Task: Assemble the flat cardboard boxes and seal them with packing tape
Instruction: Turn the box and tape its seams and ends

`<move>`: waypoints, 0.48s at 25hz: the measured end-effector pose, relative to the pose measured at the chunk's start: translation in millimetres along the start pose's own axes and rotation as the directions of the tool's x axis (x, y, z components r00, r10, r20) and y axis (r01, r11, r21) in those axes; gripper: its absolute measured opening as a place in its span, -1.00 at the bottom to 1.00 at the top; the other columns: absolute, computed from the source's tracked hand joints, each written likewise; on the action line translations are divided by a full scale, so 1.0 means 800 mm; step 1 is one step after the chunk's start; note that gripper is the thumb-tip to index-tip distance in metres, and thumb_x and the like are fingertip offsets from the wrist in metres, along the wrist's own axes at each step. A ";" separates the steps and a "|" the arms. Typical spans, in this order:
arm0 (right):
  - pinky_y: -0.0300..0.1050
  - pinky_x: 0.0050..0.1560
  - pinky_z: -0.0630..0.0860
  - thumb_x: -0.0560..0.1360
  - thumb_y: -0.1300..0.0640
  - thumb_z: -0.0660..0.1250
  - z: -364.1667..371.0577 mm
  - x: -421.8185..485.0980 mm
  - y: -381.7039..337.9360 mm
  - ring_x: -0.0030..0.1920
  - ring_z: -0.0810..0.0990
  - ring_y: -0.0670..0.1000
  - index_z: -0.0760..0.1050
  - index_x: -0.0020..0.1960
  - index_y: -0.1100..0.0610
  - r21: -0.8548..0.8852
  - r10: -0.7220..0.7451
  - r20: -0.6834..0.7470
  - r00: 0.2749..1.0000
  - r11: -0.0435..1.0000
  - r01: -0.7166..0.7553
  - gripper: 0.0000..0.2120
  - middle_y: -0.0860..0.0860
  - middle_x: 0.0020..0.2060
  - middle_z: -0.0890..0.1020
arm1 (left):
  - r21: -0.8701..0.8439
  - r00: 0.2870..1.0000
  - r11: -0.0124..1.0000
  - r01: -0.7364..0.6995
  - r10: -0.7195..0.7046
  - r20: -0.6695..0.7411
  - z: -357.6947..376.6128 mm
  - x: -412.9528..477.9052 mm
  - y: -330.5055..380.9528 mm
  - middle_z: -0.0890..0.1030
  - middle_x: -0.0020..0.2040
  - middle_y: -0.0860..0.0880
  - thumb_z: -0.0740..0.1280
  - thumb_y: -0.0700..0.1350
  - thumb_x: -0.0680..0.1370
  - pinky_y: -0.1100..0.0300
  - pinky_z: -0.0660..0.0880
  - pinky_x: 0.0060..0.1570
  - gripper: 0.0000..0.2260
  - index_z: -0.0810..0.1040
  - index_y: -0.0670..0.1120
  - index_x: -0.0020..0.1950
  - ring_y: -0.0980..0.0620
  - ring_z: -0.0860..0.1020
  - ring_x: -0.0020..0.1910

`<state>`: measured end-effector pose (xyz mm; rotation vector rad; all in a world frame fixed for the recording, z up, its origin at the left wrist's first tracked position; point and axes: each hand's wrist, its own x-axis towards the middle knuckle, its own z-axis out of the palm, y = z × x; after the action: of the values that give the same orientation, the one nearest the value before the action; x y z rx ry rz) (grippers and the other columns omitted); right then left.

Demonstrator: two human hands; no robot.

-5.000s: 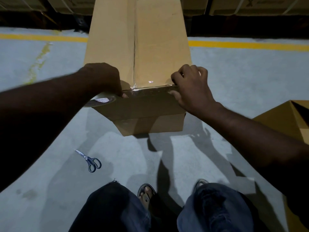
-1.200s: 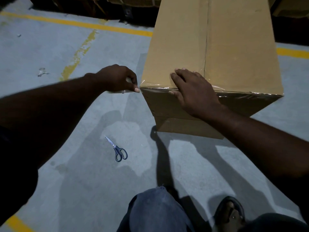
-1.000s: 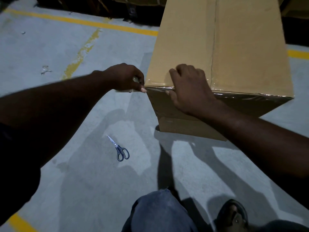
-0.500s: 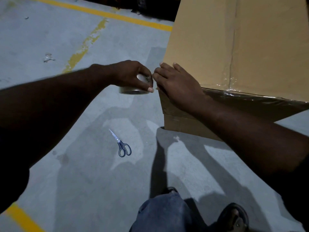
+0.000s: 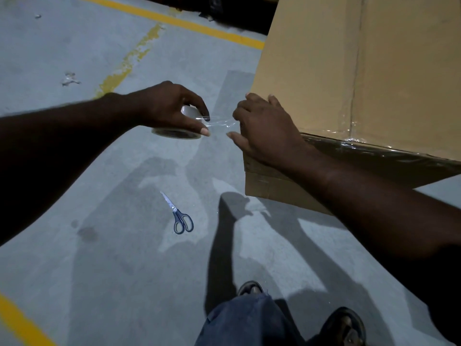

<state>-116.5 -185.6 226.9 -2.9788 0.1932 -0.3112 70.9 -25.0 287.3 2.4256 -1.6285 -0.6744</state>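
Observation:
A tall brown cardboard box (image 5: 349, 71) stands on the floor at the right, with shiny clear tape along its near top edge. My left hand (image 5: 172, 108) grips a roll of clear packing tape (image 5: 177, 131) just left of the box's near left corner. A short strip of tape (image 5: 219, 122) stretches from the roll to the box corner. My right hand (image 5: 264, 128) lies over that corner with its fingers on the top face and its thumb pointing at the strip. Whether it pinches the tape I cannot tell.
Blue-handled scissors (image 5: 180, 216) lie on the grey concrete floor below my hands. Yellow lines (image 5: 174, 21) cross the floor at the back and near left. A scrap of litter (image 5: 69, 79) lies far left. My legs and sandalled feet (image 5: 344, 325) are at the bottom.
My left hand has pulled the tape roll leftward past the box's left corner, drawing out a strip. My right hand slid left along the top edge to that corner. The view swung left.

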 end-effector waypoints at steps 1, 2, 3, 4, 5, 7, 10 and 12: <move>0.27 0.41 0.26 0.61 -0.12 0.25 -0.001 0.005 -0.005 0.40 0.41 0.13 0.49 0.34 0.12 -0.030 0.024 0.021 0.999 0.999 -0.024 -0.58 0.11 0.29 0.55 | -0.004 1.000 1.000 0.001 -0.002 -0.007 0.000 0.000 0.001 0.67 0.04 0.14 0.41 0.45 0.33 0.30 0.42 -0.07 -0.51 0.65 0.18 0.10 0.10 0.58 0.00; 0.29 0.39 0.27 0.62 -0.14 0.25 -0.003 0.009 -0.009 0.38 0.41 0.14 0.48 0.35 0.11 -0.062 0.040 0.034 0.999 0.997 -0.038 -0.57 0.13 0.28 0.54 | -0.009 1.000 1.000 0.004 -0.004 -0.014 0.000 0.000 0.002 0.66 0.04 0.14 0.41 0.41 0.35 0.32 0.41 -0.08 -0.53 0.65 0.17 0.12 0.12 0.58 -0.01; 0.31 0.37 0.29 0.62 -0.13 0.25 -0.002 0.012 -0.012 0.37 0.41 0.15 0.49 0.34 0.11 -0.088 0.046 0.036 0.998 0.995 -0.042 -0.59 0.14 0.27 0.54 | -0.017 1.000 1.000 0.006 -0.006 -0.024 0.000 -0.002 0.002 0.66 0.02 0.17 0.41 0.40 0.36 0.34 0.41 -0.09 -0.54 0.65 0.17 0.12 0.16 0.58 -0.04; 0.32 0.36 0.30 0.63 -0.11 0.25 -0.001 0.013 -0.014 0.37 0.42 0.15 0.51 0.31 0.11 -0.103 0.046 0.030 0.998 0.994 -0.043 -0.62 0.15 0.26 0.54 | -0.021 0.999 1.000 0.008 -0.009 -0.040 0.001 -0.005 0.001 0.64 -0.03 0.22 0.40 0.44 0.36 0.35 0.41 -0.10 -0.53 0.64 0.19 0.12 0.22 0.57 -0.08; 0.34 0.36 0.30 0.63 -0.09 0.25 0.000 0.014 -0.016 0.36 0.42 0.16 0.54 0.27 0.11 -0.112 0.046 0.022 0.999 0.993 -0.044 -0.65 0.15 0.24 0.54 | -0.021 0.998 1.000 0.009 -0.010 -0.062 0.002 -0.009 -0.001 0.63 -0.08 0.26 0.36 0.48 0.34 0.35 0.41 -0.12 -0.50 0.64 0.20 0.11 0.26 0.57 -0.11; 0.38 0.36 0.29 0.63 -0.05 0.28 0.004 0.013 -0.018 0.34 0.43 0.16 0.59 0.21 0.12 -0.125 0.054 0.011 0.998 0.991 -0.053 -0.71 0.15 0.20 0.53 | -0.034 0.994 0.999 0.017 -0.021 -0.105 0.004 -0.016 -0.008 0.63 -0.11 0.22 0.30 0.52 0.31 0.30 0.44 -0.12 -0.47 0.62 0.23 0.10 0.24 0.58 -0.10; 0.42 0.40 0.22 0.61 0.01 0.33 0.006 0.011 -0.021 0.37 0.40 0.17 0.59 0.22 0.12 -0.127 0.075 0.033 0.997 0.989 -0.070 -0.74 0.16 0.23 0.50 | -0.054 0.988 0.999 0.001 -0.009 -0.155 0.010 -0.021 -0.017 0.65 -0.08 0.13 0.29 0.51 0.34 0.27 0.45 -0.12 -0.48 0.61 0.22 0.11 0.20 0.58 -0.11; 0.43 0.42 0.18 0.60 0.04 0.36 0.006 0.009 -0.023 0.39 0.38 0.18 0.57 0.24 0.12 -0.127 0.075 0.038 0.996 0.990 -0.070 -0.73 0.17 0.26 0.48 | -0.042 0.980 0.999 -0.014 0.006 -0.199 0.013 -0.025 -0.019 0.63 -0.12 0.11 0.28 0.50 0.36 0.28 0.44 -0.15 -0.48 0.61 0.18 0.12 0.17 0.56 -0.14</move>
<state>-106.3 -168.1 226.7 -3.0895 0.3271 -0.2343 72.8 0.7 278.3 2.3665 -1.5307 -0.4439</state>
